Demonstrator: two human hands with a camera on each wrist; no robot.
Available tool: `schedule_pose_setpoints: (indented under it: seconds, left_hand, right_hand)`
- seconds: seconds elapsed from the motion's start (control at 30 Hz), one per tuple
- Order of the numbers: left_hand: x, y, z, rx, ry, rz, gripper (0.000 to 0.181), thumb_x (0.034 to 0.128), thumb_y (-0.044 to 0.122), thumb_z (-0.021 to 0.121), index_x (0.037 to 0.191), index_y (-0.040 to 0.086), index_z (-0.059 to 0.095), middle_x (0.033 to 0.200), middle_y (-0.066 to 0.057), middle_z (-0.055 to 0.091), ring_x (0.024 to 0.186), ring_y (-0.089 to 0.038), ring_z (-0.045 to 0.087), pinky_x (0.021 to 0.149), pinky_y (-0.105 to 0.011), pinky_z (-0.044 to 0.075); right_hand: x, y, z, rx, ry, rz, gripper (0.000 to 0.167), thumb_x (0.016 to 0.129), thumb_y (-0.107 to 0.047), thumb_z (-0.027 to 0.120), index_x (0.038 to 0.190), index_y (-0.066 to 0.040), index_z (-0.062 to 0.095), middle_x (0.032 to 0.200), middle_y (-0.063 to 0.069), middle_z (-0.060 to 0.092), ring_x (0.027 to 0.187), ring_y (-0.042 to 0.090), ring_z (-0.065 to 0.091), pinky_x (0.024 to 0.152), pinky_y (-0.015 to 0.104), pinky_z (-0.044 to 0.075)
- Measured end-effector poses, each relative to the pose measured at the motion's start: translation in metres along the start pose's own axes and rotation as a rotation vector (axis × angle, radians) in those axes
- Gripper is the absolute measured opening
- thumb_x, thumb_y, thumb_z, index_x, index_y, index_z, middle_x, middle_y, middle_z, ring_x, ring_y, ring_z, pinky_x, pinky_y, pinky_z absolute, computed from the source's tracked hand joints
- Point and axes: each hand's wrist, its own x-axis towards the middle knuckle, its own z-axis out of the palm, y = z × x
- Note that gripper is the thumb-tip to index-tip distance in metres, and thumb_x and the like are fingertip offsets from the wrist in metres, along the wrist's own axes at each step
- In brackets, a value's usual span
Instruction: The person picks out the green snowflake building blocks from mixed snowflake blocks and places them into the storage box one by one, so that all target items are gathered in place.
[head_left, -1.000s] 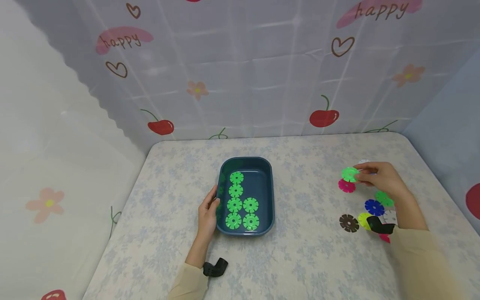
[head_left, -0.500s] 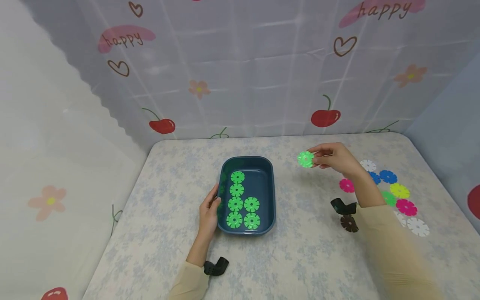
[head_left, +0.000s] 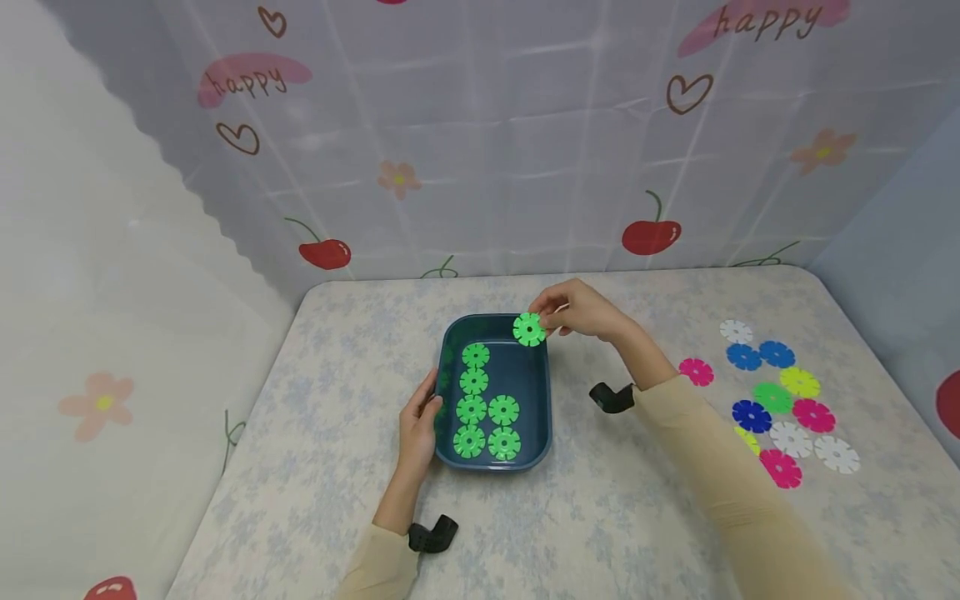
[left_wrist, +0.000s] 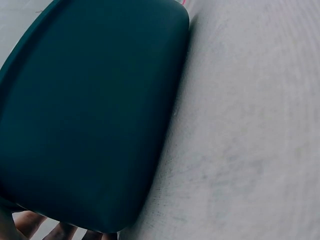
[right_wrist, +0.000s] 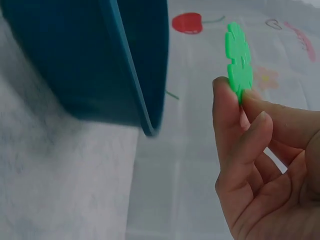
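Note:
In the head view my left hand (head_left: 417, 429) holds the left side of a dark teal plastic tray (head_left: 547, 392), its thumb at the rim. The left wrist view shows the tray's outer wall (left_wrist: 95, 110) with fingertips under its lower edge. Thumb and finger of my right hand (head_left: 577, 310) pinch a green notched plastic disc (head_left: 529, 330) over the tray's far right corner. From the right wrist, the disc (right_wrist: 239, 57) stands on edge between the fingertips, apart from the tray. Several green discs (head_left: 471, 409) lie inside the tray, mostly along its left side.
On the right of the table (head_left: 622, 517) lie several loose discs: white (head_left: 737, 332), blue (head_left: 777, 353), yellow (head_left: 800, 382), pink (head_left: 813, 415) and one green (head_left: 772, 398). My right sleeve (head_left: 720, 467) crosses the table beside them. A printed curtain (head_left: 510, 167) hangs behind the table.
My right hand has carried the green disc leftward from the loose discs to the tray's far right corner. My left hand and the tray stay in place.

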Motion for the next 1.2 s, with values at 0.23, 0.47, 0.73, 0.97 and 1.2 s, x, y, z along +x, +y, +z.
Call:
schedule_pose_setpoints:
  seconds: [0.23, 0.47, 0.73, 0.97, 1.2]
  left_hand:
    - [0.000, 0.000, 0.000, 0.012, 0.005, -0.007, 0.046, 0.1034, 0.009, 0.043, 0.149, 0.013, 0.042, 0.156, -0.004, 0.039, 0.144, -0.022, 0.035, 0.099, -0.007, 0.034]
    - [-0.001, 0.002, 0.001, -0.003, 0.008, -0.004, 0.046, 0.1033, 0.010, 0.045, 0.149, 0.012, 0.043, 0.155, -0.006, 0.039, 0.144, -0.024, 0.036, 0.097, -0.006, 0.035]
    - [-0.001, 0.002, 0.000, 0.007, 0.008, -0.001, 0.046, 0.1034, 0.009, 0.044, 0.149, 0.013, 0.043, 0.155, -0.005, 0.039, 0.143, -0.024, 0.036, 0.097, -0.006, 0.035]
    - [0.000, 0.002, 0.000, 0.016, -0.001, 0.004, 0.046, 0.1035, 0.010, 0.044, 0.149, 0.013, 0.042, 0.156, -0.005, 0.038, 0.143, -0.023, 0.036, 0.104, -0.014, 0.035]
    - [0.000, 0.000, 0.000, 0.002, -0.004, -0.005, 0.046, 0.1033, 0.009, 0.043, 0.149, 0.014, 0.043, 0.156, -0.005, 0.038, 0.144, -0.022, 0.035, 0.101, -0.010, 0.035]
  right_hand:
    - [0.024, -0.005, 0.028, -0.060, -0.148, -0.051, 0.019, 0.094, 0.001, 0.058, 0.109, 0.001, 0.070, 0.084, 0.017, 0.065, 0.084, 0.045, 0.064, 0.059, 0.031, 0.051]
    - [0.039, -0.004, 0.048, -0.179, -0.264, -0.023, 0.020, 0.096, 0.000, 0.055, 0.110, -0.004, 0.069, 0.082, 0.010, 0.064, 0.076, 0.034, 0.062, 0.058, 0.030, 0.050]
    - [0.047, 0.002, 0.060, -0.281, -0.329, -0.019, 0.021, 0.096, 0.003, 0.053, 0.110, -0.005, 0.067, 0.082, 0.007, 0.061, 0.067, 0.017, 0.054, 0.058, 0.028, 0.047]
    - [0.050, 0.003, 0.063, -0.322, -0.351, -0.036, 0.025, 0.095, 0.005, 0.049, 0.110, -0.004, 0.067, 0.084, 0.009, 0.062, 0.068, 0.021, 0.057, 0.057, 0.027, 0.045]
    - [0.053, 0.005, 0.070, -0.405, -0.365, -0.035, 0.033, 0.092, 0.009, 0.043, 0.108, -0.006, 0.068, 0.075, 0.008, 0.062, 0.059, 0.014, 0.049, 0.055, 0.026, 0.039]
